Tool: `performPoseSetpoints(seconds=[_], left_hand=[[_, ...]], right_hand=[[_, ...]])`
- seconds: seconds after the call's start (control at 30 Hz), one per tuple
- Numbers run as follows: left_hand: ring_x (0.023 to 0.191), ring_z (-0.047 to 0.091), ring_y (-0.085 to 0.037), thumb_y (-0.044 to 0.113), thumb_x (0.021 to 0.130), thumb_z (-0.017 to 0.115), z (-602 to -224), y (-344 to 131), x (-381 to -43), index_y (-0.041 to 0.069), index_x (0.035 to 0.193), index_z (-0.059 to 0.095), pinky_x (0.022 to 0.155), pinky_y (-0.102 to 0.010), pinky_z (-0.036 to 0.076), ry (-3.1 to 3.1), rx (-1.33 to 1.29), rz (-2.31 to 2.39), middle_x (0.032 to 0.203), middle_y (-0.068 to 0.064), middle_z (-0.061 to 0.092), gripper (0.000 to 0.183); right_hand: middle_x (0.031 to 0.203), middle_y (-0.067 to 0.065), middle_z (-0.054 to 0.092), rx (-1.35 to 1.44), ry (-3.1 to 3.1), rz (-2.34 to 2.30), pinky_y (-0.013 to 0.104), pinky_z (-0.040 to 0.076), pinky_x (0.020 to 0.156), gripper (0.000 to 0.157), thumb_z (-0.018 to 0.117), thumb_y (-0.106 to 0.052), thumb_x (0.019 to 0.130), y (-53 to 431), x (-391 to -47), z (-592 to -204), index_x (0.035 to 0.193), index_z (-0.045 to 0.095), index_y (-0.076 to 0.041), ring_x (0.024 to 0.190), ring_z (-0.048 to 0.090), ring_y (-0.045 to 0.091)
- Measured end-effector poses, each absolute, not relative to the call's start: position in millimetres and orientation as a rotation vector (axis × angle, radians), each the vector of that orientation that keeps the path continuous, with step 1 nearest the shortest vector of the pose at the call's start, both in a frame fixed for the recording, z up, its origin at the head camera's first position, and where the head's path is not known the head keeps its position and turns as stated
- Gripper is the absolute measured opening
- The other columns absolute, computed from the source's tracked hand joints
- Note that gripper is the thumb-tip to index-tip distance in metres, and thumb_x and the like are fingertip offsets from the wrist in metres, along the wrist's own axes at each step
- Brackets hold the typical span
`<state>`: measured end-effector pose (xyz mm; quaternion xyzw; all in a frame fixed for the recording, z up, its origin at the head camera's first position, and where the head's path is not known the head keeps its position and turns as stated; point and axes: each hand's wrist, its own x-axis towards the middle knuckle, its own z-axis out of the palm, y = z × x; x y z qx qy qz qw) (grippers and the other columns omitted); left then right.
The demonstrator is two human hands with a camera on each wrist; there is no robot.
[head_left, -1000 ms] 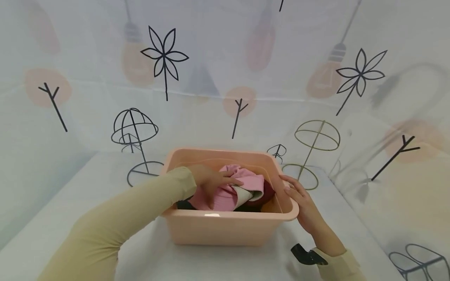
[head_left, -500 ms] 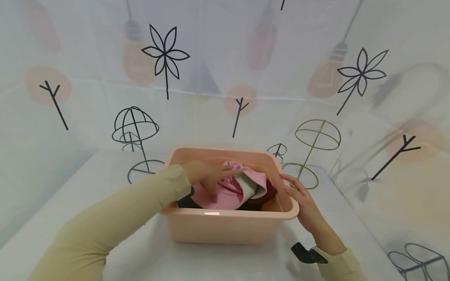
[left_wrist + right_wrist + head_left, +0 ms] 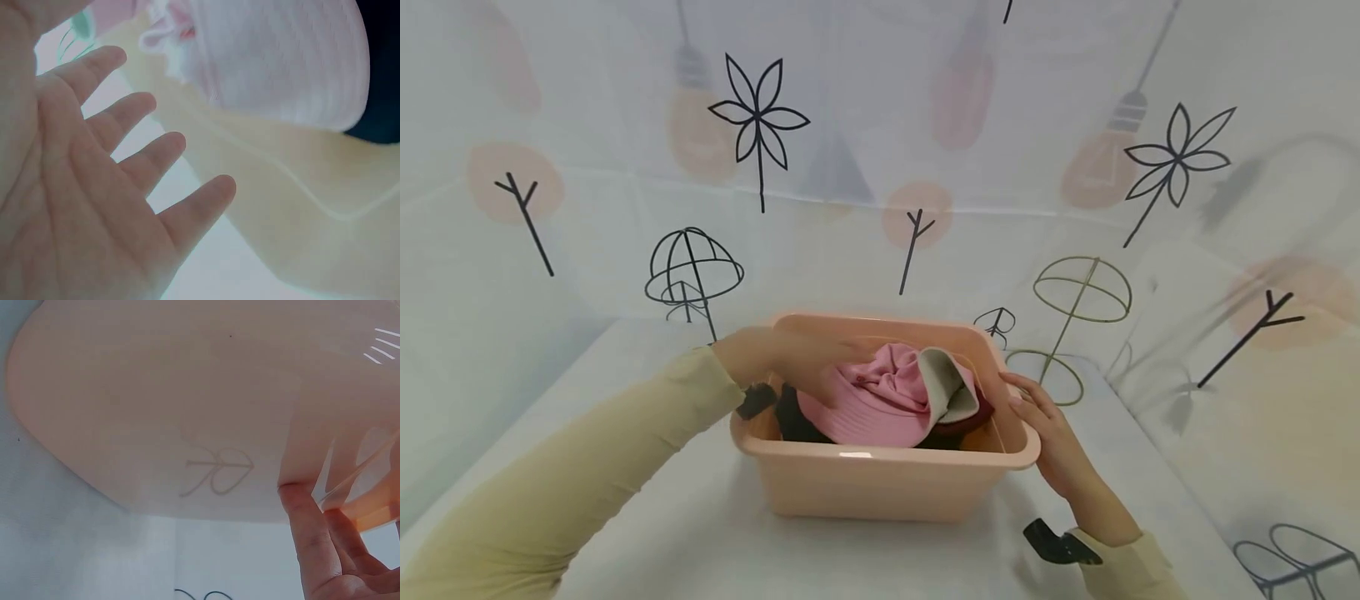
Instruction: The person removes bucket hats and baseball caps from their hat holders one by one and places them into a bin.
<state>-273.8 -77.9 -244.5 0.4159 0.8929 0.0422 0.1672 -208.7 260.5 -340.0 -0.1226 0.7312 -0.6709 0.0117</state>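
Observation:
A peach plastic basin stands on the white table in the head view. Inside it a pink cap lies on top, with its pale lining turned up at the right. My left hand hovers over the basin's left side, fingers spread and apart from the cap; the left wrist view shows the same bare palm near the pink cap. At the basin's right rim my right hand holds on, and the right wrist view has its fingers against the outer wall.
Under the cap lie a dark item, a maroon item and something orange, mostly hidden. A white cloth printed with flowers, lamps and twigs hangs behind the table.
My left hand has let go of the cap and drawn back to the left. The cap's pale lining now stands more upright on the right. My right hand has stayed at the rim.

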Motion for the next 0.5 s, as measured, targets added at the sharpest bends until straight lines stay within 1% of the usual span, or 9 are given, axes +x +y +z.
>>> performPoseSetpoints(seconds=[0.07,0.17,0.27,0.37,0.43,0.5], left_hand=[[0.137,0.023,-0.021,0.026,0.087,0.064,-241,-87,-270,0.016,0.147,0.03,0.108,-0.045,0.023,2.557,1.154,0.192,0.149,0.0,0.029,0.069],[0.136,0.025,-0.024,0.025,0.088,0.063,-237,-99,-262,0.015,0.145,0.035,0.107,-0.048,0.025,2.614,1.128,0.247,0.146,-0.003,0.035,0.064],[0.134,0.028,-0.024,0.03,0.089,0.063,-236,-109,-254,0.018,0.142,0.04,0.105,-0.048,0.028,2.705,1.058,0.335,0.143,-0.002,0.04,0.059],[0.133,0.03,-0.02,0.039,0.088,0.062,-235,-120,-245,0.026,0.14,0.042,0.105,-0.048,0.029,2.774,1.039,0.445,0.141,0.003,0.041,0.058],[0.133,0.031,-0.019,0.043,0.087,0.061,-235,-129,-238,0.03,0.139,0.042,0.105,-0.048,0.027,2.807,1.074,0.501,0.141,0.006,0.041,0.057],[0.134,0.028,-0.021,0.046,0.086,0.061,-235,-138,-228,0.031,0.14,0.042,0.106,-0.05,0.025,2.851,1.063,0.561,0.142,0.006,0.04,0.059]], right_hand=[[0.127,0.01,0.038,-0.388,2.283,-2.089,0.028,0.049,0.082,0.036,0.041,-0.026,0.1,260,-209,-340,0.135,0.042,-0.02,0.104,0.053,0.014],[0.128,0.01,0.037,-0.383,2.287,-2.086,0.029,0.049,0.082,0.036,0.041,-0.027,0.1,260,-209,-339,0.134,0.042,-0.02,0.104,0.053,0.014],[0.129,0.012,0.036,-0.368,2.296,-2.083,0.029,0.049,0.081,0.036,0.041,-0.027,0.1,260,-209,-340,0.134,0.041,-0.019,0.103,0.053,0.014],[0.13,0.012,0.036,-0.361,2.298,-2.089,0.028,0.049,0.082,0.036,0.041,-0.027,0.1,260,-209,-340,0.135,0.041,-0.02,0.104,0.053,0.013],[0.13,0.012,0.036,-0.364,2.294,-2.092,0.028,0.049,0.082,0.036,0.041,-0.027,0.1,259,-209,-340,0.135,0.041,-0.02,0.104,0.053,0.013],[0.129,0.011,0.037,-0.374,2.286,-2.097,0.029,0.049,0.081,0.036,0.041,-0.026,0.1,260,-209,-340,0.135,0.041,-0.019,0.104,0.053,0.013]])
